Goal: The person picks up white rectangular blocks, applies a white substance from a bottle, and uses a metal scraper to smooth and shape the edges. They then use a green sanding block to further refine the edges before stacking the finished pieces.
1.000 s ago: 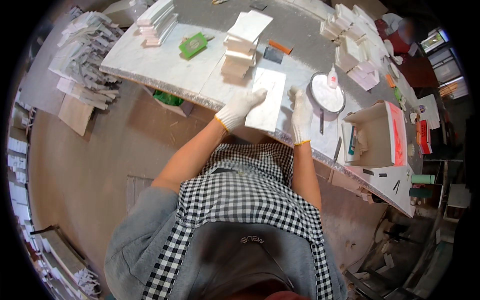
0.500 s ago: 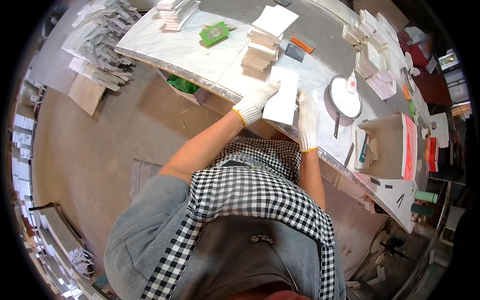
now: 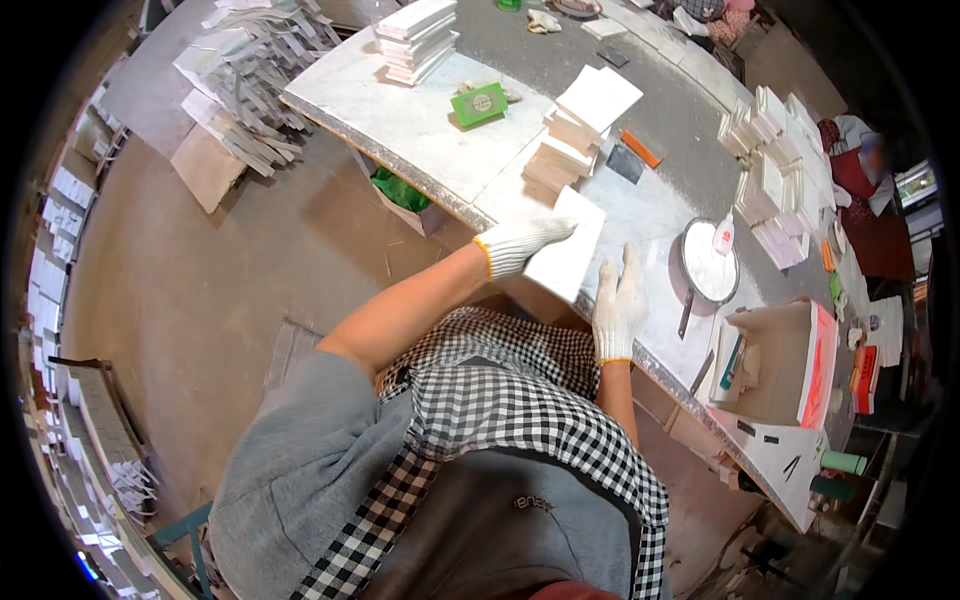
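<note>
A worker in a black-and-white checkered apron (image 3: 510, 410) stands at a stone-topped table (image 3: 680, 95), both hands in white knit gloves with yellow cuffs. The left hand (image 3: 527, 242) has its grip closed on the left side of a white rectangular slab (image 3: 572, 250), its thumb side on top; the fingers beneath are hidden. The slab lies at the near edge of the table, one corner toward the worker. The right hand (image 3: 619, 303) is just beside the slab's right edge, its grip open, fingers and thumb apart and holding nothing.

Just beyond the slab rises an uneven stack of white pieces (image 3: 568, 150), near a dark square plate (image 3: 625, 163) and an orange block (image 3: 641, 149). To the left lies a green box (image 3: 479, 104). Right of the hands sits a round, long-handled pan (image 3: 686, 312) of white material, with a white bottle (image 3: 724, 236) tilted at its rim. Nearer the right end stands an open carton (image 3: 782, 345). Another person (image 3: 856, 165) appears at upper right.
</note>
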Tool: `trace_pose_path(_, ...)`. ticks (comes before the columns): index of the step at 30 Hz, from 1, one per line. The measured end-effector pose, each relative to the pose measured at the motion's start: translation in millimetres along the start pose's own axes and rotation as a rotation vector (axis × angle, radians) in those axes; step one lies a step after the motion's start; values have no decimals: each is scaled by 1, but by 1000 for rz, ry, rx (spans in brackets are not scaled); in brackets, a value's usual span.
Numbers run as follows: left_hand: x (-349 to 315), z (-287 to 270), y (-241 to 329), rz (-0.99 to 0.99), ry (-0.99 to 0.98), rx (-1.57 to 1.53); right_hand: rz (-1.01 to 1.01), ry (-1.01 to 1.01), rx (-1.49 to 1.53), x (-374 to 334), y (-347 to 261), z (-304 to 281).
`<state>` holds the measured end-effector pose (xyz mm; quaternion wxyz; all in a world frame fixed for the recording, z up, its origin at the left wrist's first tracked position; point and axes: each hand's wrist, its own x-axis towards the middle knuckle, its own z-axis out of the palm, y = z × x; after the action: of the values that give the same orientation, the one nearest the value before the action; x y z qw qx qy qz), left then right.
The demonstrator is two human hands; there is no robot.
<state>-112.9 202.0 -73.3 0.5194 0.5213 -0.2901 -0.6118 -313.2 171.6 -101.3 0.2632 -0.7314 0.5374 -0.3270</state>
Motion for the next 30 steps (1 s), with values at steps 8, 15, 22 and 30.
trace_pose_path(8,-12,-71,81,-266,24,1046,-230,145,-317,0,53,9)
trace_pose_path(15,70,-195,50,-42,174,758,-435,224,-345,1,44,19)
trace_pose_path(22,83,-184,83,-243,231,1171,-407,189,-336,2,47,17)
trace_pose_path(30,108,-191,83,89,484,1751,-421,208,-349,1,45,15)
